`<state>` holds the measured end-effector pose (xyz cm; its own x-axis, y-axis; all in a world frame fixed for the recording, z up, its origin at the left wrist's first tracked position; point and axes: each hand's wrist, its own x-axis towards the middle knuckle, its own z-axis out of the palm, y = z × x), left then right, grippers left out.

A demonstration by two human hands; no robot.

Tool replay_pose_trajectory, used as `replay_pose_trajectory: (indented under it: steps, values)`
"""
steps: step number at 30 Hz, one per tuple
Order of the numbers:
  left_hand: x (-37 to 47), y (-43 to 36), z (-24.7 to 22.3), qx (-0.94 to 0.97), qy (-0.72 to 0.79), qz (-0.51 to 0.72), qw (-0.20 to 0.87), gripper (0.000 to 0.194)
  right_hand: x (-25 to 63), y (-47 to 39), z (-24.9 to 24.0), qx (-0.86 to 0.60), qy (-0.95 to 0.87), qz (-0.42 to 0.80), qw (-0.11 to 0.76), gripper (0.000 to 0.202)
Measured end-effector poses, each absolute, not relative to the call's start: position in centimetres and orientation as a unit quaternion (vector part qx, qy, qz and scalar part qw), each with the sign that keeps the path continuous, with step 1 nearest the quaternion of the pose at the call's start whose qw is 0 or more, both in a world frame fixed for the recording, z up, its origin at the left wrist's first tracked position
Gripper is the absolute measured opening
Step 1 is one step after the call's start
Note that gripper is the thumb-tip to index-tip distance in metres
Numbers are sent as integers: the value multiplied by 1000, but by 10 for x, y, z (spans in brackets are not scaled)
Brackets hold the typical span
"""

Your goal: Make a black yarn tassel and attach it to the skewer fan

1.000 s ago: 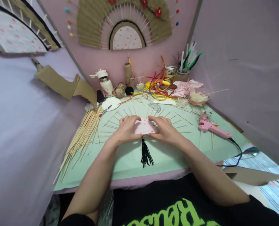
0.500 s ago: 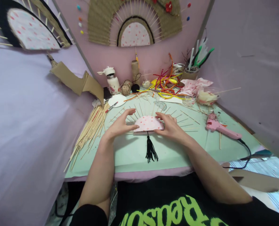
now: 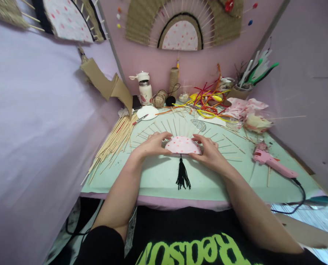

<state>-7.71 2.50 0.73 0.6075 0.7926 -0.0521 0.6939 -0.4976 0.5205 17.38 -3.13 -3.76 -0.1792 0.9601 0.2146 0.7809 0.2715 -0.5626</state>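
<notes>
A pink dotted half-round piece (image 3: 182, 145) lies mid-table, with thin sticks (image 3: 175, 127) fanning out behind it. From its straight front edge a black tassel (image 3: 183, 175) hangs towards me. My left hand (image 3: 155, 144) grips the left end of the half-round piece, thumb at the front edge and fingers curved behind. At the right end, my right hand (image 3: 208, 150) holds it the same way, thumb in front and index finger at the curved edge.
Loose sticks (image 3: 114, 145) are piled at the left. A pink glue gun (image 3: 274, 163) with a black cord lies at the right. Along the back stand a white bottle (image 3: 145, 92), a twine ball (image 3: 159, 100), coloured pipe cleaners (image 3: 205, 99) and a pot (image 3: 240, 90).
The view has shifted, so the scene sits further right. My left hand has closed in on the left end of the half-round piece; my right hand stays at the right end.
</notes>
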Motion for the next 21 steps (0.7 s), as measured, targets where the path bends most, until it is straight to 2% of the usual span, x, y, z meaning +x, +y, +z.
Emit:
replay_pose_trajectory:
  steps: [21]
  values:
    - [-68,20,-1,874,444,86,175,64,175,-29,-45,-575,-769,127,247,66]
